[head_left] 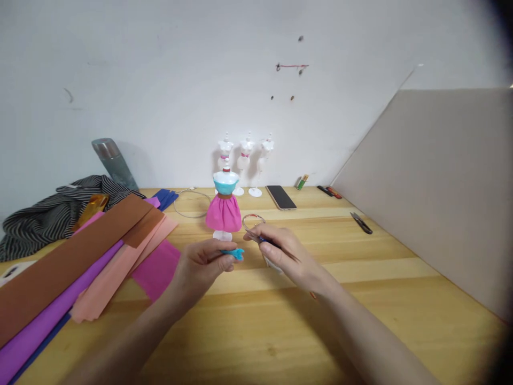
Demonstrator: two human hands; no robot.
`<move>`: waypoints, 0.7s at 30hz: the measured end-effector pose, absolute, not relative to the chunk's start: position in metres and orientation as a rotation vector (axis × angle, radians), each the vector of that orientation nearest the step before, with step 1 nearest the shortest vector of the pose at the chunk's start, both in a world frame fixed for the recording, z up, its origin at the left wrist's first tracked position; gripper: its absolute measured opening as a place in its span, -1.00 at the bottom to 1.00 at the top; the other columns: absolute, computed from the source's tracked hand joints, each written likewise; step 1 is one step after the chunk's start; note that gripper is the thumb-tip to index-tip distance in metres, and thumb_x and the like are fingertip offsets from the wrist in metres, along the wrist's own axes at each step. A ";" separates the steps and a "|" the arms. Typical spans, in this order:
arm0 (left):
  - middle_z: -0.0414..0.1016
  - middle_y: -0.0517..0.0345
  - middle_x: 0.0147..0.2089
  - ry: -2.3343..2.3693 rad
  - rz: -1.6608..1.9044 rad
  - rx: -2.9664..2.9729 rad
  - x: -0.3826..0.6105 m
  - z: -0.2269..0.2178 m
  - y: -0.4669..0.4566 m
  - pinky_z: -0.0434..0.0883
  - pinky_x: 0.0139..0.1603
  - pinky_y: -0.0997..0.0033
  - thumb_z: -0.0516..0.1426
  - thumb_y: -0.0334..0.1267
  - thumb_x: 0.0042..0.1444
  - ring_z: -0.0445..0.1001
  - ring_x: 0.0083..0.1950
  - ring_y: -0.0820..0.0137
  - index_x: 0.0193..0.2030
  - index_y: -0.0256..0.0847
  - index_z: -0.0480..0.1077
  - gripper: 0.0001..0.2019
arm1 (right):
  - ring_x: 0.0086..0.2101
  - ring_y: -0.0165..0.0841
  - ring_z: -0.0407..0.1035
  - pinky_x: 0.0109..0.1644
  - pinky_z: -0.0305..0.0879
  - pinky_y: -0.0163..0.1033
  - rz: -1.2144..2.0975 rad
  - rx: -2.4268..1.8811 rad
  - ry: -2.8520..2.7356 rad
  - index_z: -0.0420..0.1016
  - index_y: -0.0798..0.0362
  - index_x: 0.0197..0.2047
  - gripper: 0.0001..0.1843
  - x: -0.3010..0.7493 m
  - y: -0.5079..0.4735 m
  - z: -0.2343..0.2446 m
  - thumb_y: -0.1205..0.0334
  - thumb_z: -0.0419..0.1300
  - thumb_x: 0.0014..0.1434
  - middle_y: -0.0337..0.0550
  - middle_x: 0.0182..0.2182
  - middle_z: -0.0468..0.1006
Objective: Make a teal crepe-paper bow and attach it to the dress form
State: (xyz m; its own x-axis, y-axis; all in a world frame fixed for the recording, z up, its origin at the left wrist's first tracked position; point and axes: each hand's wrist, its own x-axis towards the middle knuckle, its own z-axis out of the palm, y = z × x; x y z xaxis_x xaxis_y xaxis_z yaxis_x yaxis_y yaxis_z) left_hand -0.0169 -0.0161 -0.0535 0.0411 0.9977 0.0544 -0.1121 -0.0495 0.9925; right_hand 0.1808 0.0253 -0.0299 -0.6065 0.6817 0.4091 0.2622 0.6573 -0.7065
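Pinched between my left hand's (202,261) thumb and fingers is a small gathered piece of turquoise crepe paper (237,254). Close by on its right, my right hand (286,252) is closed around a pointed metal tool with a dark blue handle (269,242); its exact kind is partly hidden by the fingers. Just behind both hands stands a small white dress form (226,163) wearing a turquoise top (225,184), a brown waistband and a gathered pink skirt (223,214). A thin ring (254,216) lies beyond the right hand's fingertips. A white object (273,265) is partly covered by that hand.
Crepe paper strips in brown (80,246), purple, peach and pink lie at left, before a striped cloth (52,211) and bottle (114,163). Three more dress forms (245,152) stand by the wall. A phone (281,197), green-labelled vial (302,182) and thread snips (361,223) lie at right.
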 end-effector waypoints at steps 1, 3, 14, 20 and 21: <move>0.65 0.05 -0.38 1.062 1.288 1.179 -0.017 -0.053 -0.017 0.52 -0.34 0.43 0.31 -0.30 -0.12 0.61 -0.33 0.31 -0.31 -0.26 0.58 -0.81 | -0.46 -0.38 0.21 -0.36 0.11 -0.27 0.784 -0.742 -2.212 0.38 0.08 -0.27 -0.62 0.180 0.025 -0.030 0.00 -0.10 0.32 -0.23 -0.49 0.32; 0.65 0.06 -0.37 1.049 1.325 1.163 -0.017 -0.052 -0.019 0.52 -0.34 0.45 0.31 -0.29 -0.10 0.61 -0.31 0.31 -0.33 -0.26 0.58 -0.84 | -0.47 -0.39 0.18 -0.37 0.09 -0.27 0.757 -0.754 -2.253 0.36 0.08 -0.31 -0.61 0.178 0.025 -0.032 0.01 -0.12 0.33 -0.24 -0.51 0.30; 0.66 0.05 -0.34 1.065 1.395 1.018 -0.024 -0.047 -0.016 0.57 -0.35 0.36 0.34 -0.16 -0.10 0.63 -0.30 0.23 -0.33 -0.27 0.55 -0.77 | -0.51 -0.40 0.18 -0.40 0.05 -0.30 0.576 -0.761 -2.339 0.34 0.07 -0.32 -0.74 0.167 0.017 -0.036 0.17 -0.08 0.30 -0.22 -0.52 0.36; 0.66 0.07 -0.32 1.066 1.379 1.018 -0.024 -0.050 -0.015 0.57 -0.35 0.42 0.34 -0.17 -0.10 0.63 -0.29 0.28 -0.34 -0.25 0.56 -0.78 | -0.54 -0.42 0.18 -0.44 0.02 -0.30 0.537 -0.890 -2.287 0.36 0.09 -0.38 -0.73 0.159 0.013 -0.042 0.17 -0.03 0.28 -0.23 -0.57 0.35; 0.66 0.06 -0.31 1.066 1.364 1.020 -0.023 -0.049 -0.016 0.57 -0.34 0.42 0.34 -0.17 -0.09 0.63 -0.28 0.27 -0.33 -0.25 0.56 -0.78 | -0.54 -0.42 0.19 -0.44 0.03 -0.30 0.552 -0.901 -2.282 0.36 0.09 -0.38 -0.72 0.159 0.013 -0.043 0.17 -0.04 0.28 -0.23 -0.57 0.35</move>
